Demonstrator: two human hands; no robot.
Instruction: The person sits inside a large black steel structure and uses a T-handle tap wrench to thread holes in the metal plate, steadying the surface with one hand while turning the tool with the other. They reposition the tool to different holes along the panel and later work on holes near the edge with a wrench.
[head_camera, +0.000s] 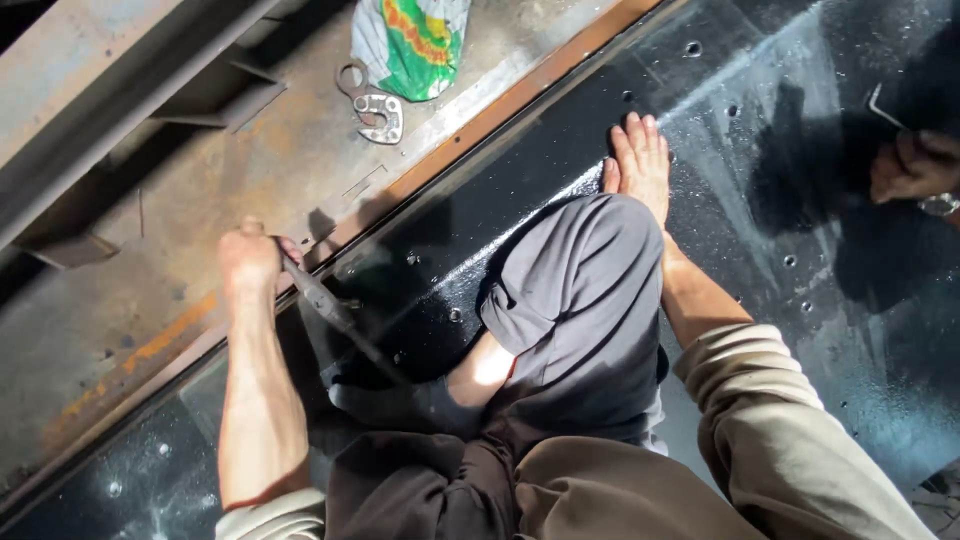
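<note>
Wrench-like dark tool (325, 300) is gripped in the left hand (250, 258), whose fingers are wrapped tight around its upper end; the shaft slants down to the edge of the black plate (560, 140), where its lower end meets a fastener point beside the rust-orange strip (500, 110). The right hand (638, 158) is laid flat on the plate, fingers spread and holding nothing, just beside a row of small holes. The plate is seen to be pierced with many holes; a few near the tool show pale bolt heads, while several further up appear unfilled (so the fastening is judged to be only partly done, though how tight any bolt sits cannot be told). A grey-clad knee (580, 300) is bent between the arms. On the rusty steel surface (200, 180) above, a metal clamp piece (375, 108) lies just beside a crumpled sack (410, 40), white with green, orange and yellow print. Another person's hand (912, 165) is seen in shadow at the right edge.
</note>
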